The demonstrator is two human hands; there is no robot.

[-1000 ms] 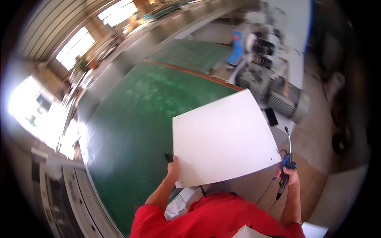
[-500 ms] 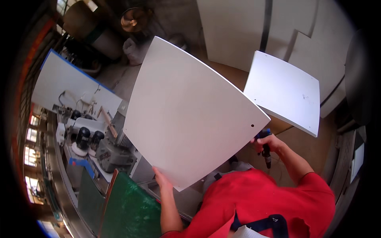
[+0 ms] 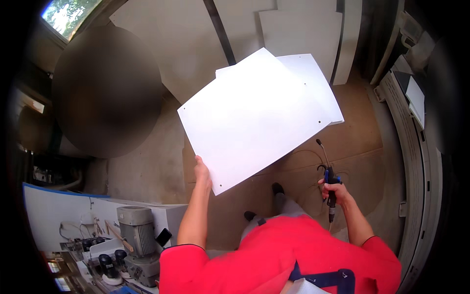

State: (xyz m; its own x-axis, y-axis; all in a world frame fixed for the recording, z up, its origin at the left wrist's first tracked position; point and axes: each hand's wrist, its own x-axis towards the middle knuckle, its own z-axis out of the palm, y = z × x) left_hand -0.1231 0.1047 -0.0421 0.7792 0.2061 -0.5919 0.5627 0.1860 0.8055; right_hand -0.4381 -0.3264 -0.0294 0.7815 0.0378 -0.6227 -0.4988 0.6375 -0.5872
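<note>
My left hand grips a large white panel by its near left edge. Small dark holes sit near the panel's corners. Its far right part overlaps other white panels, which lie beyond it; whether it rests on them I cannot tell. Wrapped around the handle of an air blow gun is my right hand. The gun is black and blue, with a thin metal nozzle pointing away from me and a hose connection below. It is to the right of the panel and apart from it.
Big pale boards lean at the back. A grey motor and other machine parts stand at lower left, with a phone beside them. Along the right runs a long grey metal frame. Brown sheeting covers part of the floor.
My view and body have turned to the right, away from the machine. The held panel has come over the other white panels. The blow gun, formerly partly behind the panel's corner, now shows fully.
</note>
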